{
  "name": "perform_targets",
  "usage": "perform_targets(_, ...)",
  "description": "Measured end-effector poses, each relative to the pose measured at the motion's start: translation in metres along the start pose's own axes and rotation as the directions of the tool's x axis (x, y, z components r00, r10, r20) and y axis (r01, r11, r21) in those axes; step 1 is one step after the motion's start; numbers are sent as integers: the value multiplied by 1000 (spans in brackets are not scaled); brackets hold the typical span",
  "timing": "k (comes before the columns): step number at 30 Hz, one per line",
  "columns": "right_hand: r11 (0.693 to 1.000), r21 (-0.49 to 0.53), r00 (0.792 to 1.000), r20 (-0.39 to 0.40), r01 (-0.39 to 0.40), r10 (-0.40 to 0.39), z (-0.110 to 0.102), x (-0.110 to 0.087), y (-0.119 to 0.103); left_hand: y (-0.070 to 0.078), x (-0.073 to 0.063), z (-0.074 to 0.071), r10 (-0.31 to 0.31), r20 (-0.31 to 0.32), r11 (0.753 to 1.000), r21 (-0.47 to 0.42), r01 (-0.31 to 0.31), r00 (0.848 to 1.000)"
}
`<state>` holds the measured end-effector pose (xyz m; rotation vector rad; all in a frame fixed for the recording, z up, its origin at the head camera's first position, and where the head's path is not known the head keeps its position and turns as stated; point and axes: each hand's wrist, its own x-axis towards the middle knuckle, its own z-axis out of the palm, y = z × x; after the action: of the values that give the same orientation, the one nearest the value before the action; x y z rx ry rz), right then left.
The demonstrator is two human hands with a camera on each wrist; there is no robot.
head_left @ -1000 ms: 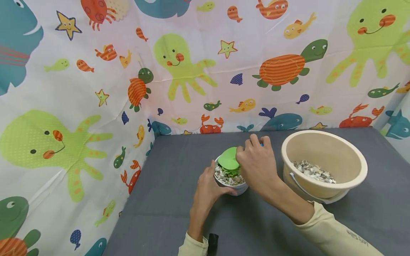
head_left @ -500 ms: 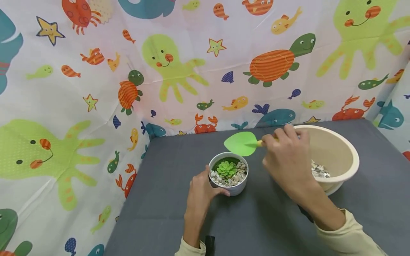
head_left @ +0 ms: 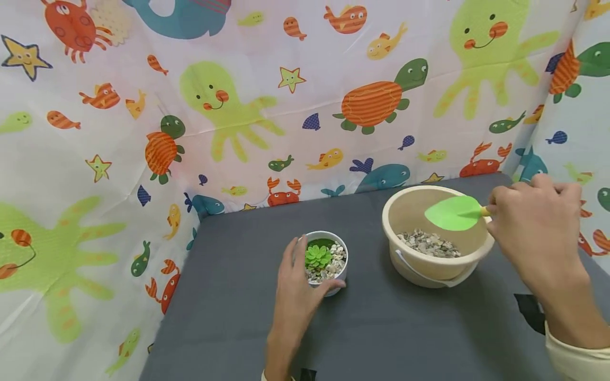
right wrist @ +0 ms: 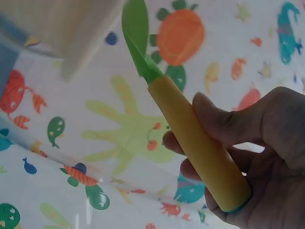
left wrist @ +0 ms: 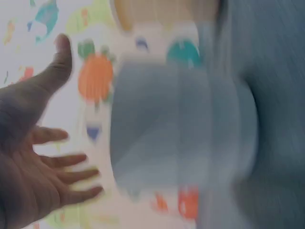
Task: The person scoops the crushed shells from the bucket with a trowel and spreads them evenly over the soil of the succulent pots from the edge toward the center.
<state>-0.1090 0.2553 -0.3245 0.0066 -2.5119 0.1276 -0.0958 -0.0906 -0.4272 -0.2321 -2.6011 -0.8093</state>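
Observation:
A small white pot [left wrist: 181, 129] stands upright on the dark cloth, holding a green succulent [head_left: 317, 256] ringed by pale stone chips [head_left: 338, 254]. Around its near left side in the head view is my left hand [head_left: 294, 293], thumb and fingers spread. The left wrist view, though blurred, has a gap between that hand and the pot. My right hand [head_left: 536, 238] grips a toy trowel by its yellow handle [right wrist: 198, 143]. Its green blade [head_left: 455, 213] hovers over the beige bucket [head_left: 429, 274], angled left. Stone chips [head_left: 426, 242] lie at the bottom of the bucket.
Dark grey cloth [head_left: 229, 296] covers the table. A white curtain printed with sea animals [head_left: 267, 69] hangs behind it and along the left and right sides. The bucket's pale carrying handle [head_left: 414, 272] hangs down its front.
My right hand has carried the trowel rightward from over the pot to above the bucket. The left hand's fingers have come away from the pot. The head view has turned right.

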Motion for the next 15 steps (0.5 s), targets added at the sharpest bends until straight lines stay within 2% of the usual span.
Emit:
perform_targets(3, 996, -51, 991, 121, 68, -61, 11, 3, 3, 27, 12, 8, 164, 25, 981, -110, -160, 986)
perform_targets(6, 983, -89, 976, 162, 159, -143, 26, 4, -2, 52, 25, 21, 263, 71, 958, -134, -253, 962)
perform_targets(8, 967, -140, 967, 172, 214, -189, 37, 3, -7, 66, 33, 32, 286, 116, 953, -133, -270, 951)
perform_targets(10, 951, -176, 956, 192, 254, -220, 46, 4, -12, 78, 40, 44, 285, 169, 955, -140, -263, 944)
perform_targets(15, 920, -216, 925, 274, 327, -264, 67, 4, -19, 93, 47, 71, 251, 286, 964, -166, -210, 925)
